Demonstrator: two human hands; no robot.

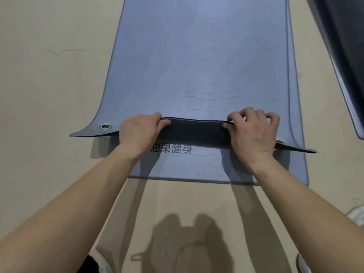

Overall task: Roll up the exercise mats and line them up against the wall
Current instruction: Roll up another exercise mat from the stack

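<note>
A blue exercise mat (201, 62) lies lengthwise on the floor, stretching away from me. Its near end is lifted and curled up, showing a dark underside (197, 133). My left hand (137, 133) grips that raised edge left of centre, and my right hand (254, 131) grips it right of centre. Metal eyelets sit at the lifted end's left corner (105, 126) and right corner (280, 141). Beneath it lies a second blue mat (197, 166) with dark printed characters, its near edge close to me.
The beige floor (49, 75) spreads to the left and in front of me. A dark mat or pad (344, 56) lies at the upper right. My shoes (354, 215) show at the right and lower edges.
</note>
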